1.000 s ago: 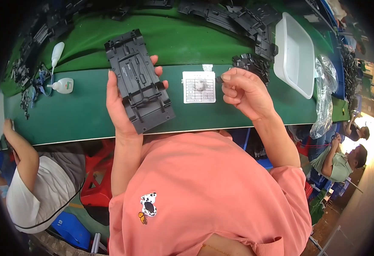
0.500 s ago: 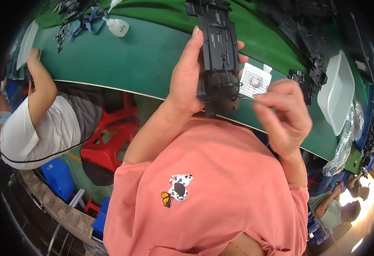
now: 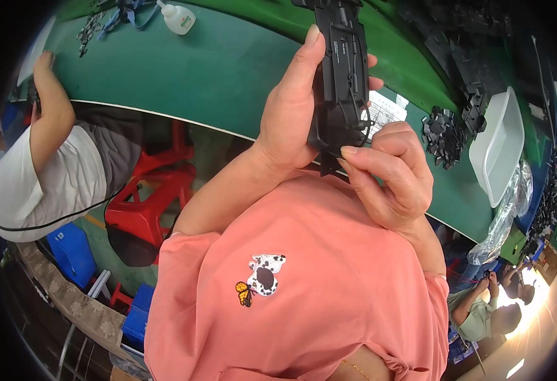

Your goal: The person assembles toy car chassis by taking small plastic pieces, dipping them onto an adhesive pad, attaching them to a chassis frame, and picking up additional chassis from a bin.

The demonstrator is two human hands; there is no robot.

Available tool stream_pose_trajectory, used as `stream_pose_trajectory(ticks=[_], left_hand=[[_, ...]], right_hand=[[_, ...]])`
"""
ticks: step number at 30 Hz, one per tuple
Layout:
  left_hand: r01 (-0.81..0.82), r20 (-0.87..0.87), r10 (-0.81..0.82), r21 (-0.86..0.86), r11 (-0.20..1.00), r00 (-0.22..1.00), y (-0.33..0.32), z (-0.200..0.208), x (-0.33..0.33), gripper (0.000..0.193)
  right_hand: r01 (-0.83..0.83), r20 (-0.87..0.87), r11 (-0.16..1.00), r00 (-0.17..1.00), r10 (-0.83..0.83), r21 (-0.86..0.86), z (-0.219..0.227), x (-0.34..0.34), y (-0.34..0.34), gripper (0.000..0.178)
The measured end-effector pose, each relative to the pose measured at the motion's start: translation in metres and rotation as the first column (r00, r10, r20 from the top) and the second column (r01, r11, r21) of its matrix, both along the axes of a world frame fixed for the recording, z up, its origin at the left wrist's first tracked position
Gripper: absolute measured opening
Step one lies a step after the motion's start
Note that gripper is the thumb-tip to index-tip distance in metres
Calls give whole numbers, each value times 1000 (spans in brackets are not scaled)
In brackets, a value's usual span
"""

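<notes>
My left hand grips a long black plastic housing from its left side. The thumb lies along one edge, and fingertips show past the other. A thin black cable runs over the face of the housing and loops out at its lower right. At the lower end of the housing, my right hand has thumb and forefinger closed in a pinch. Whatever sits between those fingertips is too small or hidden to make out. Behind the housing, a printed white sheet lies on the green table.
Small black parts are heaped right of the sheet, beside a white tray and clear plastic wrap. A white squeeze bottle stands far left. A co-worker sits at left near red stools.
The housing and my left hand have shifted slightly right in the view. My right hand has come left and down, bringing its pinched fingertips to the lower end of the housing.
</notes>
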State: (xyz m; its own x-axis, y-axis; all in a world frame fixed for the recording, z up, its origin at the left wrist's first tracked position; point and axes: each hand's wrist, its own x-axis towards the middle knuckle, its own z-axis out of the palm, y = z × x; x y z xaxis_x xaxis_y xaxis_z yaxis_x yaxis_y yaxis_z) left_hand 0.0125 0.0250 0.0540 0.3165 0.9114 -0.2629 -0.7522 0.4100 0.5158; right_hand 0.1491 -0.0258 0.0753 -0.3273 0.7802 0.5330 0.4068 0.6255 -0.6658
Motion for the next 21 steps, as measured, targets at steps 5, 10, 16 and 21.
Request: stream_pose_trajectory(ticks=[5,10,16,21], left_hand=[[7,12,-6,-5,1000,1000,-1,0,1,59],[16,56,-15,-29,999,998,-1,1,0,50],[41,42,-40,-23,999,998,-1,2,-1,51],[24,-61,-23,24,999,998,-1,6,1,58]], right_hand=[[-9,19,999,1000,8,43,-2,1,-1,32],[-38,47,994,998,33,106,-5,2,0,35],[-52,74,989,996,43,138,-5,1,1,36],[-54,74,987,996,43,150,-4,0,1,36]])
